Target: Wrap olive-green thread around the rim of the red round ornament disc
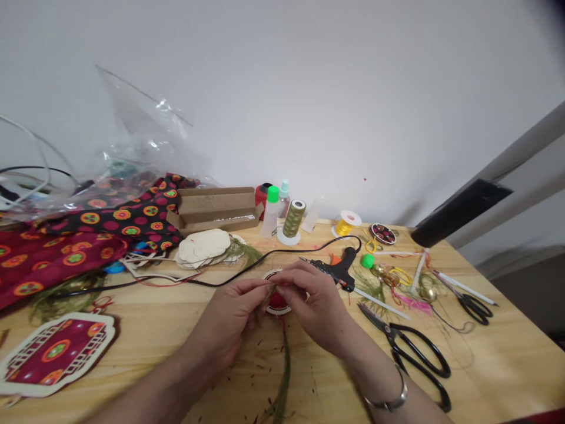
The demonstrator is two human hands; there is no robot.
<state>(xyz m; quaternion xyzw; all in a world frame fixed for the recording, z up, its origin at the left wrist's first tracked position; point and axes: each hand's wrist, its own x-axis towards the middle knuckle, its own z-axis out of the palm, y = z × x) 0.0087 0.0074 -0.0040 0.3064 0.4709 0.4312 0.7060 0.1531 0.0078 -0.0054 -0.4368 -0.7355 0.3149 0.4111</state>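
Both hands meet over a small round red ornament with a pale rim (pixel 279 302), which lies on the wooden table (pixel 247 388). My left hand (pixel 233 315) has its thumb and fingers pinched together at the ornament's left side. My right hand (pixel 311 303), with a silver bracelet on its wrist, is closed in a pinch at the upper right of the ornament. What sits between the fingertips is too small to make out. A green thread tassel (pixel 283 377) trails from the ornament toward the table's front edge.
A black glue gun (pixel 344 270) and large black scissors (pixel 415 353) lie right of my hands. Thread spools (pixel 293 221), bottles (pixel 271 215) and an open cardboard box (pixel 216 206) stand behind. Patterned fabric (pixel 97 235) and a framed ornament (pixel 57 353) are left.
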